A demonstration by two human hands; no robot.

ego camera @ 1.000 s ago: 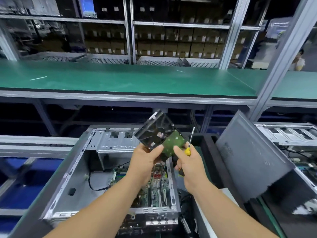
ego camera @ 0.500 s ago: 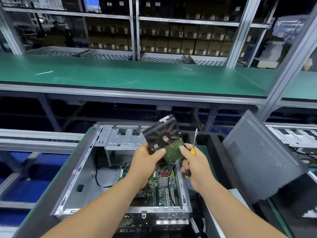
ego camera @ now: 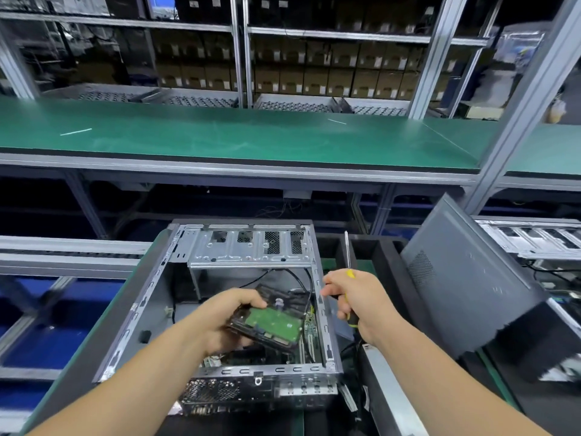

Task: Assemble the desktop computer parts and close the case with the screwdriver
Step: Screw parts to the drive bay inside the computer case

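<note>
left hand [ego camera: 234, 322] grips the hard drive [ego camera: 270, 322] by its edges over the open case [ego camera: 141, 309], exposed board up. looks dense, fragile. right hand [ego camera: 361, 303] wraps the screwdriver [ego camera: 347, 253].

Long green-matted bench [ego camera: 251, 136] across in front of me, grey aluminium uprights [ego camera: 430, 58] framing it, shelves of stacked brown cartons [ego camera: 314, 77] behind, blue floor [ego camera: 28, 338] to my lower left
</note>
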